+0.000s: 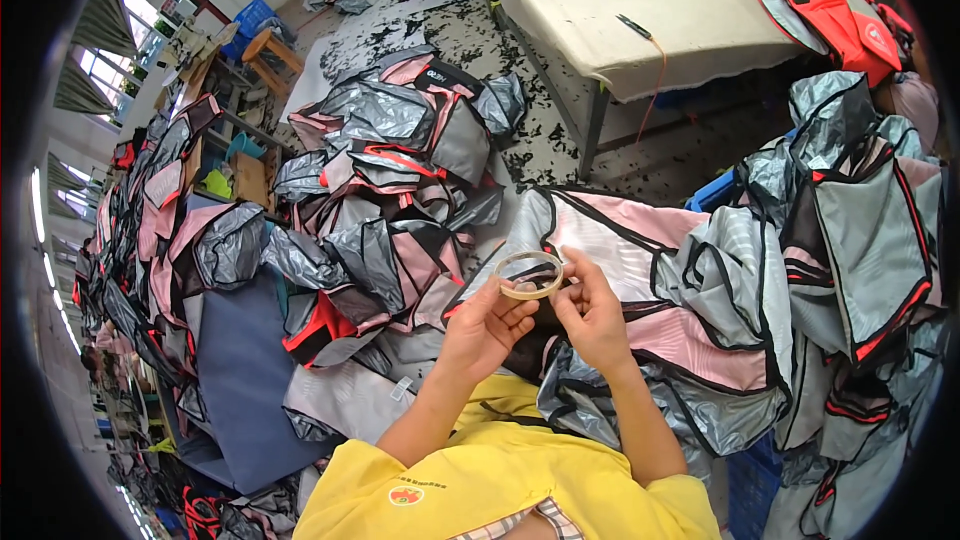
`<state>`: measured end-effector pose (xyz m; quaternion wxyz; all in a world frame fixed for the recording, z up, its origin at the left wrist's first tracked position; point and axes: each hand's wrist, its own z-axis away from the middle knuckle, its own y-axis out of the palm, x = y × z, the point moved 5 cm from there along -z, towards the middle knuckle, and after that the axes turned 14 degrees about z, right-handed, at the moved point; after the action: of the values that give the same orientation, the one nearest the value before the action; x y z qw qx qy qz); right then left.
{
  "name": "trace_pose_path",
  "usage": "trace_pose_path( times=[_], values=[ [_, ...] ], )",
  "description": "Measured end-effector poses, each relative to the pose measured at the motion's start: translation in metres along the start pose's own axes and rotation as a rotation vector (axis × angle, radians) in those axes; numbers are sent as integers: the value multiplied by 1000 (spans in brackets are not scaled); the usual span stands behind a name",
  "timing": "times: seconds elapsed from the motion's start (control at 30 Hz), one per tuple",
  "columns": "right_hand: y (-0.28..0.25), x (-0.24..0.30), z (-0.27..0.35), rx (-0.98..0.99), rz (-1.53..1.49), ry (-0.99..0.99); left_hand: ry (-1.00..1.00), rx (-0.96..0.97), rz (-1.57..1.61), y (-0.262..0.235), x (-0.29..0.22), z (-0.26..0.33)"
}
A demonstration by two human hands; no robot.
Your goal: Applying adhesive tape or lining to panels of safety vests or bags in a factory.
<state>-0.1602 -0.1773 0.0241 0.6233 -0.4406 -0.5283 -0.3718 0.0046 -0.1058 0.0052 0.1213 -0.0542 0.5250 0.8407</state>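
The roll of clear tape (529, 274) is held up between both hands, just above the pink and grey fabric piece (640, 270) that lies across the person's lap. The left hand (487, 325) pinches the roll's lower left rim, fingers curled under it. The right hand (590, 310) touches the right rim, thumb and forefinger pressed together at the edge, probably picking at the tape end, though this is too small to tell. The ring's open face tilts up toward the camera. Both hands are equally close to it. Heaps of grey bag panels (390, 170) lie beyond on the floor.
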Motion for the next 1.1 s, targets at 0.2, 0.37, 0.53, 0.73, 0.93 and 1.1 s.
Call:
trace_pose_path(
  times=[0.2,0.37,0.53,0.73,0.93,1.1],
  values=[
    [2,-5,-1,96,219,-52,86,60,-113,19,-5,1],
    [-1,-3,-2,91,216,-49,152,131,-184,27,-10,2],
    [-1,1,-2,82,246,-61,186,148,-256,24,-8,1],
    [2,-2,-2,59,309,-108,219,148,-306,28,-8,3],
    [2,16,1,-82,508,-305,248,137,-290,34,-7,1],
    [3,31,4,-122,743,-461,256,81,-306,26,-8,-2]
  ],
)
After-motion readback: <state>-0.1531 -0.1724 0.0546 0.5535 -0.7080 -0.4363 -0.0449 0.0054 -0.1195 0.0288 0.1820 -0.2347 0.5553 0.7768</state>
